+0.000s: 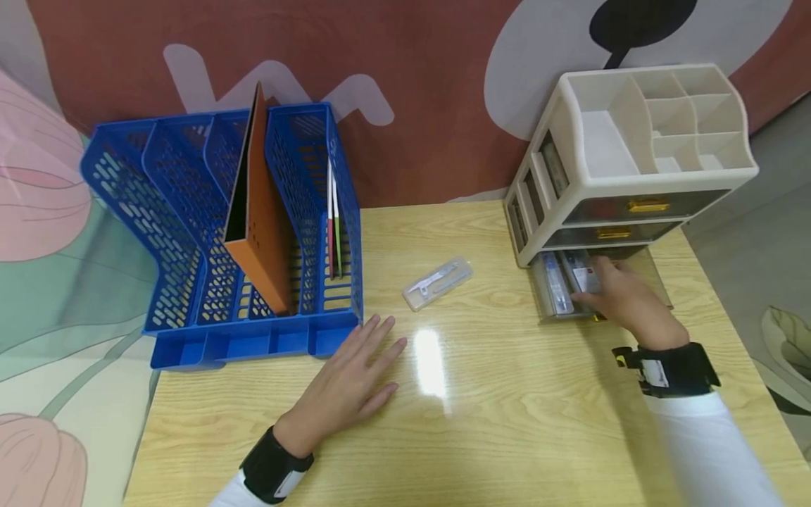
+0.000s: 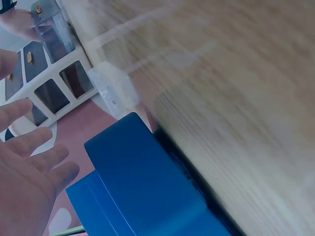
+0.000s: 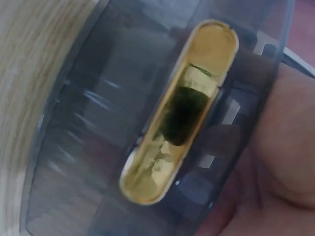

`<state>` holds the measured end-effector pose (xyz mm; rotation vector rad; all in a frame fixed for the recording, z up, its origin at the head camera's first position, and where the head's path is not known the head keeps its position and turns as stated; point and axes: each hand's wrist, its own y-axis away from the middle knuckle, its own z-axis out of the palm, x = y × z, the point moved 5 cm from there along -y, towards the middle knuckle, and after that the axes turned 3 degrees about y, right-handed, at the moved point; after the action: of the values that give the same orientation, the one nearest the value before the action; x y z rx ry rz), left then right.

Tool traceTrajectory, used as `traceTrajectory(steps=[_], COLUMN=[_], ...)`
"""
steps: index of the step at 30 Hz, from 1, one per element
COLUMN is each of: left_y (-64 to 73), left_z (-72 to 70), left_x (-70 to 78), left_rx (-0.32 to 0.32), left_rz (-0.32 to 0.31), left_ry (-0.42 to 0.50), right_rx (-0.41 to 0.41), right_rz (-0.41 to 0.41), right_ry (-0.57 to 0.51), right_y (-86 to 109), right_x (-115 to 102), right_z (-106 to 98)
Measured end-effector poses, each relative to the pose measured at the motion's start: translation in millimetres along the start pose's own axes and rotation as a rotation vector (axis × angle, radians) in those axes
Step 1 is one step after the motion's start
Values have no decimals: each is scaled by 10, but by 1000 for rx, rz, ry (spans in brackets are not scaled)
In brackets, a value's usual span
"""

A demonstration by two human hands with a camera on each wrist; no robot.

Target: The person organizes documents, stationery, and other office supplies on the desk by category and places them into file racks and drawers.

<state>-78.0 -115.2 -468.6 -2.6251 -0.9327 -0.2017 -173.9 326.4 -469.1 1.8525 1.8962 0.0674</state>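
My right hand (image 1: 624, 299) reaches into the pulled-out bottom drawer (image 1: 542, 304) of a white desktop organizer (image 1: 573, 186). Its thumb is near a long clear packet (image 1: 557, 285), and its other fingers reach past a white-labelled item (image 1: 586, 280). In the right wrist view the hand shows behind the see-through drawer front (image 3: 98, 128) with its gold handle (image 3: 211, 49). Whether those fingers hold anything I cannot tell. My left hand (image 1: 342, 387) has its fingers spread over the table at the front corner of a blue file rack (image 1: 253, 345).
A small clear case (image 1: 437, 283) with white utensils inside lies on the wooden table (image 1: 481, 422), between rack and organizer. An orange binder (image 1: 269, 246) and thin booklets (image 1: 334, 232) stand in the rack. Behind is a patterned cloth (image 1: 437, 91).
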Motion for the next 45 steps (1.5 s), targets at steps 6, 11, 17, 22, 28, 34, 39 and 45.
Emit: traceTrajectory(steps=[6, 11, 17, 22, 28, 34, 39, 45], left_y=[28, 56, 54, 56, 51, 24, -29, -89], left_z=[23, 38, 43, 31, -2, -33, -16, 24], left_x=[-2, -11, -16, -31, -66, -69, -54, -58], left_rx=[-3, -13, -4, 10, 9, 22, 20, 11], left_rz=[4, -6, -11, -18, -48, -49, -43, -65], left_ry=[1, 7, 14, 5, -24, -48, -64, -56], right_rx=[-60, -64, -52, -34, 19, 99, 182, 260], right_rz=[39, 54, 37, 30, 66, 18, -96, -261], right_ry=[-23, -29, -34, -47, 24, 102, 137, 158], right_y=[-26, -47, -59, -28, 90, 283, 393, 329], right_x=[19, 29, 15, -14, -136, -455, -764, -1116], right_z=[-2, 23, 29, 45, 30, -104, -211, -154])
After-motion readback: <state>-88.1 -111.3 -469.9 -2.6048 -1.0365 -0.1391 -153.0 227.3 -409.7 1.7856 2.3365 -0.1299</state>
